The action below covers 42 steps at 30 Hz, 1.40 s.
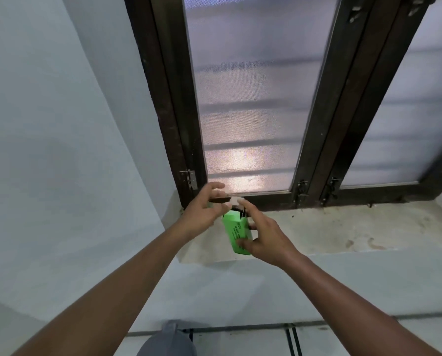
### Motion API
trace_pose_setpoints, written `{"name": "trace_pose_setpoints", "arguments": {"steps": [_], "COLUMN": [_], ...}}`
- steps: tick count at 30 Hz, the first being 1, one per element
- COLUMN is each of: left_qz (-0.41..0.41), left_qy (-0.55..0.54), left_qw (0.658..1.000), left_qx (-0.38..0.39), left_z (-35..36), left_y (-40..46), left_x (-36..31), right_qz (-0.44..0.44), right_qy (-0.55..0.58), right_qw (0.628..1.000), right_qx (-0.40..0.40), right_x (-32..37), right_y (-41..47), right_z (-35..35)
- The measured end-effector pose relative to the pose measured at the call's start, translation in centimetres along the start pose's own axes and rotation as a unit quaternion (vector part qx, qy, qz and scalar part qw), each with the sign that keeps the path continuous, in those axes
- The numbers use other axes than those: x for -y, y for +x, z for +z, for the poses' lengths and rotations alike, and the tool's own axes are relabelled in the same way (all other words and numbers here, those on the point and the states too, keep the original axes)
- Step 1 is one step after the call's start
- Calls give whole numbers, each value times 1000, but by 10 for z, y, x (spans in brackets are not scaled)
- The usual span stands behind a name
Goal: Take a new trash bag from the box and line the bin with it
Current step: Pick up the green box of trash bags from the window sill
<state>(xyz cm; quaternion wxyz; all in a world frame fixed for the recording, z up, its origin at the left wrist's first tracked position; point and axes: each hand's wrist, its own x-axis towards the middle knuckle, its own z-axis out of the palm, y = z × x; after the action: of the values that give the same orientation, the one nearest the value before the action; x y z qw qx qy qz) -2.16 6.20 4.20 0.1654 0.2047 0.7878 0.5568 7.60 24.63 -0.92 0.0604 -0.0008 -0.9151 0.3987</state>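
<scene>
A small green trash bag box [236,233] stands on the stone window sill [343,227]. My right hand [266,240] grips it from the right side, thumb on the front face, index finger reaching to its top. My left hand [204,209] is at the box's upper left, fingers spread, fingertips on the pale opened flap [236,201]. Something dark shows in the box's open top; whether it is a bag I cannot tell. The grey bin [167,340] shows only as a rounded edge at the bottom, below my arms.
A dark wooden window frame [173,124] with mesh panes rises right behind the box. A pale wall [60,150] fills the left. The sill stretches to the right with stains and grit. Tiled floor with dark lines [292,340] lies at the bottom right.
</scene>
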Motion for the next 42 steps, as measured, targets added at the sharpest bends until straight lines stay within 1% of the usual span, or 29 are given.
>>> {"name": "trace_pose_setpoints", "arguments": {"steps": [2, 3, 6, 7, 8, 11, 13, 14, 15, 17, 18, 21, 25, 26, 27, 28, 29, 30, 32, 33, 34, 35, 36, 37, 38, 40, 41, 42], "left_qz": [63, 81, 59, 53, 59, 89, 64, 53, 47, 32, 29, 36, -9, -13, -8, 4, 18, 30, 52, 64, 77, 90, 101, 111, 126, 170, 194, 216], "left_qy": [64, 102, 201, 215, 218, 198, 221, 227, 210, 120, 93, 90, -47, -55, -42, -16, 10, 35, 95, 135, 177, 216, 253, 293, 343, 456, 509, 556], "left_qw": [996, 992, 977, 974, 974, 972, 964, 963, 968, 985, 990, 992, 999, 998, 998, 996, 994, 991, 981, 974, 966, 957, 946, 933, 913, 852, 814, 776], "left_qx": [-10, -4, 46, 43, 19, -88, -132, -138, -133, -116, -107, -78, 9, 32, 56, 82, 106, 126, 158, 168, 170, 172, 175, 178, 182, 194, 201, 208], "left_z": [-1, -2, -8, -9, -10, -12, -12, -12, -12, -9, -9, -11, -11, -12, -12, -13, -13, -13, -12, -10, -8, -6, -3, -2, 0, 2, 3, 5], "left_y": [-1, -1, -6, -6, -8, -16, -25, -29, -34, -41, -44, -49, -55, -55, -54, -53, -52, -50, -48, -46, -43, -41, -38, -36, -33, -27, -24, -21], "left_x": [-1, -2, -6, -4, -5, 0, 5, 9, 13, 18, 19, 24, 28, 30, 32, 33, 34, 33, 29, 26, 23, 18, 13, 8, 1, -14, -23, -33], "right_qz": [8, 11, 18, 22, 25, 44, 67, 78, 85, 100, 109, 133, 159, 174, 193, 216, 241, 263, 279, 288, 304, 323, 343, 363, 381, 403, 402, 396], "right_qy": [1, 2, 16, 21, 27, 47, 54, 51, 43, 31, 30, 43, 94, 117, 150, 198, 267, 358, 540, 596, 623, 628, 619, 597, 563, 468, 415, 368], "right_qw": [1000, 1000, 1000, 1000, 999, 997, 994, 992, 991, 988, 987, 980, 969, 964, 957, 943, 920, 883, 780, 735, 704, 691, 691, 704, 726, 783, 811, 832], "right_qx": [4, 6, 5, 0, -8, -36, -67, -83, -95, -111, -117, -142, -166, -162, -158, -156, -155, -154, -147, -150, -155, -155, -146, -126, -103, -75, -92, -125], "right_x": [1, 2, 8, 11, 13, 23, 31, 35, 39, 45, 48, 58, 67, 69, 72, 75, 76, 77, 78, 77, 76, 73, 68, 64, 59, 50, 44, 39], "right_y": [1, 2, 3, 3, 4, 6, 6, 5, 4, 0, -3, -9, -16, -18, -20, -22, -24, -24, -25, -27, -29, -31, -32, -33, -34, -34, -32, -29], "right_z": [3, 5, 13, 15, 18, 25, 29, 31, 34, 40, 44, 53, 57, 57, 56, 55, 53, 51, 45, 42, 39, 35, 32, 29, 24, 14, 10, 7]}}
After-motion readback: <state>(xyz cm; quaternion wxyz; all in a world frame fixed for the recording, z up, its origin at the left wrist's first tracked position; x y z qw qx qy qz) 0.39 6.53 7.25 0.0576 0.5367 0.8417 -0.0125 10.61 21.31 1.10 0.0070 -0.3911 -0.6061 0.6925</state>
